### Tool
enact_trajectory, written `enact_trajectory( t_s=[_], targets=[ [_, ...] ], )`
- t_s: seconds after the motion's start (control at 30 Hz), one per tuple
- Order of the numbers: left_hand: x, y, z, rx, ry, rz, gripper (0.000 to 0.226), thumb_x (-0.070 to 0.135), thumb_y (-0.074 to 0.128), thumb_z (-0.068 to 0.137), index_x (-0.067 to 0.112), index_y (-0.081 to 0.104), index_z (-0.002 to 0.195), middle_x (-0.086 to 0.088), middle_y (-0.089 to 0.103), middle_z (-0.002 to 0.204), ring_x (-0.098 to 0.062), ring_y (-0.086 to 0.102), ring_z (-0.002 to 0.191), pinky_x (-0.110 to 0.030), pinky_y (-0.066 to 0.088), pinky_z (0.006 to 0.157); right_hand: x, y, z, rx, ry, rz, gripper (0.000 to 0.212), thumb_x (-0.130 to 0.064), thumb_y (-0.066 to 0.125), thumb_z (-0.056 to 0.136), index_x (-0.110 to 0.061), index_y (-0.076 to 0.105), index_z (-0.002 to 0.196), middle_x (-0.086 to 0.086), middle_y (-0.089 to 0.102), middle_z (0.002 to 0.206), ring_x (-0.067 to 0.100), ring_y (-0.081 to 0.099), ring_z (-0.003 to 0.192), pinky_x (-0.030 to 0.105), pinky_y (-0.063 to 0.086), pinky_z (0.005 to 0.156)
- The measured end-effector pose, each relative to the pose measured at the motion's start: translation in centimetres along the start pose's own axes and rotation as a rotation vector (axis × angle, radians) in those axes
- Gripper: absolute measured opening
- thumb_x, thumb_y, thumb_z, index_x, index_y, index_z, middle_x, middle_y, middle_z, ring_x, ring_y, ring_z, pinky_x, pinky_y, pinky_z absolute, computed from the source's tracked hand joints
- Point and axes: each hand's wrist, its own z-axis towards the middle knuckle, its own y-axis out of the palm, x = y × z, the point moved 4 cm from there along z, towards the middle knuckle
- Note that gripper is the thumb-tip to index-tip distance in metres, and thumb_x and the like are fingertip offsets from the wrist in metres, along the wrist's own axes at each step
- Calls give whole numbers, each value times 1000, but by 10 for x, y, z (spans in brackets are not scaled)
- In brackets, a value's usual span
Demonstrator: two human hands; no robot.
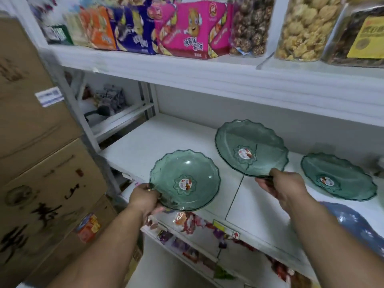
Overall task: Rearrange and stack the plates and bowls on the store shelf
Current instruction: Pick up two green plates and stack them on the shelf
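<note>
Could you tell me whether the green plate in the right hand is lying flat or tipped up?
Tipped up. The right hand grips the plate by its near rim, and its far edge is raised above the shelf.

Pink snack box [193,30]: Chinese characters, blurred. Cardboard boxes [41,194]: large black brush characters, unreadable.

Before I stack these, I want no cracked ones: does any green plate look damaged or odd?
No crack or chip shows on any. The left hand holds one plate, the right hand holds another plate tilted up, and a third plate lies flat on the shelf. The picture is soft, so fine cracks could escape.
</note>
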Motion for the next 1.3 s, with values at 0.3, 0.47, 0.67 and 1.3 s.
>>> enact_trajectory(
  t_s=[0.3,0.47,0.67,1.3],
  targets=[
    [7,-73,30,-22,-16,-129,16,-4,63,90,11,59,93,-16,70,91,-30,70,71,-27,56,42,33,57,-86,50,11,0,16,-5,50,98,7,60,94,16,75,60,24,72,60,24,62,54],
    [12,-91,65,-19,-34,-184,28,1,62,92,5,61,120,-20,69,110,-31,72,75,-29,57,46,34,88,-104,49,6,9,15,-2,51,98,7,59,89,29,74,83,32,72,76,28,63,62],
    [33,-90,106,53,-24,-176,33,-4,56,92,5,57,124,-26,66,114,-37,70,69,-36,59,43,25,108,-79,17,-23,-23,18,-3,51,97,9,64,96,24,76,76,20,74,56,22,62,54],
    [104,-55,280,-3,0,-289,31,-6,54,93,9,58,120,-19,65,112,-40,69,99,-44,63,66,5,233,45,-3,-82,-47,22,-5,51,95,9,67,95,25,78,83,19,75,60,21,61,56]
  ],
)
